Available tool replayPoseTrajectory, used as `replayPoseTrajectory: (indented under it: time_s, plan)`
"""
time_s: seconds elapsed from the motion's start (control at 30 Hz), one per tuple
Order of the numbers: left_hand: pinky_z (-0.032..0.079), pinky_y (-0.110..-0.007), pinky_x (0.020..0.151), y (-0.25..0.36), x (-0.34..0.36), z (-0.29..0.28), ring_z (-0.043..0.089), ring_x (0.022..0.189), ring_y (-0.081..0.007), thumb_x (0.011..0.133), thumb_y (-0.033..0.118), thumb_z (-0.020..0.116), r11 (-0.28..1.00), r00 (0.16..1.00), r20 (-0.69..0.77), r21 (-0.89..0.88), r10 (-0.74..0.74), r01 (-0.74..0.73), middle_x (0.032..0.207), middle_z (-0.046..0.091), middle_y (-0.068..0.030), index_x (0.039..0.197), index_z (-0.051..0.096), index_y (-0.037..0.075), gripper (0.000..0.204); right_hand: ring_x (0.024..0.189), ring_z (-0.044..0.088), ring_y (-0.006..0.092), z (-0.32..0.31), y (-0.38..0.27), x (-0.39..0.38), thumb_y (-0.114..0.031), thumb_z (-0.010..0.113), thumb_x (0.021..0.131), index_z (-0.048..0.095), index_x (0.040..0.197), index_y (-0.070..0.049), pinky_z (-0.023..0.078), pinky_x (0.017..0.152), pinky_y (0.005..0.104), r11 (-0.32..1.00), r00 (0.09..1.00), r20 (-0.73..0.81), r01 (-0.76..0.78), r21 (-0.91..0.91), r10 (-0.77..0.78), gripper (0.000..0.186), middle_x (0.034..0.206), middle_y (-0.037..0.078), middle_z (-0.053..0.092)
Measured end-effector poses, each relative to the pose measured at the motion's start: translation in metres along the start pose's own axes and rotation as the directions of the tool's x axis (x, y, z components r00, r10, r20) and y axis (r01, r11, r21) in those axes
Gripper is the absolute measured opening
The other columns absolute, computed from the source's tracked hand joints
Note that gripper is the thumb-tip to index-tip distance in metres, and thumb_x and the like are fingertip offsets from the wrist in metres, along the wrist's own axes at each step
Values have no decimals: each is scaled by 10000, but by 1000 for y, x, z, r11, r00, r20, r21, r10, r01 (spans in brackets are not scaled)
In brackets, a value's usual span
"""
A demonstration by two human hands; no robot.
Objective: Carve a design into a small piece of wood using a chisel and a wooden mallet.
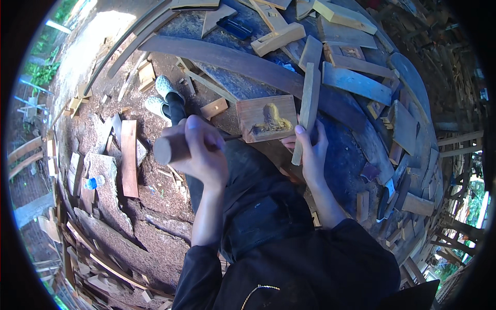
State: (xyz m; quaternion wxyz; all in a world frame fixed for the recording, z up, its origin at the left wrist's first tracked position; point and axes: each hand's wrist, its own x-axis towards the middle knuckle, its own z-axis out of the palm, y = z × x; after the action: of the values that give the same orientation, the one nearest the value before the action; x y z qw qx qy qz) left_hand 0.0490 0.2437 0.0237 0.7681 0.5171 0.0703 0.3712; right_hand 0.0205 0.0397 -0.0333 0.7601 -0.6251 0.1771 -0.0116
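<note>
My left hand [199, 147] is closed round the thick round wooden handle [171, 149] of a chisel-like tool. Its thin dark shaft [232, 137] runs toward the near left corner of a wooden block [248, 116]; whether its tip touches the wood I cannot tell. A rounded, rough hollow is cut into the block's upper face. My right hand [314, 150] grips a long wooden slat [310, 95] near its lower end, thumb on top. Its fingertips show beside the block's right edge, and the slat stands tilted upward there.
A dark worktable [330, 178] on the right carries a long curved board [232, 59], several offcuts, a blue plank [356, 82] and a dark blue tray [235, 27]. Left lies sawdust-covered ground with planks [129, 157] and a plastic bottle [94, 182]. Speckled clogs [164, 87] show ahead.
</note>
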Motion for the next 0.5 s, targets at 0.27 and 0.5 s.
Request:
replayPoseTrajectory:
  time_s: [0.27,0.5]
  plan:
    - [392,-260,388,17,0,21,458,419,-92,1030,-1,579,998,992,115,39,52,-57,591,489,-28,951,425,66,186,904,743,193,0,9,3,-218,764,993,473,1406,76,637,828,330,999,999,15,36,-34,-36,585,1161,140,650]
    - [380,-297,371,-7,-4,37,427,402,-139,1012,46,558,996,984,180,-93,4,13,592,419,-37,945,412,84,165,971,735,204,-4,10,7,-227,776,986,483,1402,82,638,862,332,1000,1000,5,5,28,-5,595,1182,149,643]
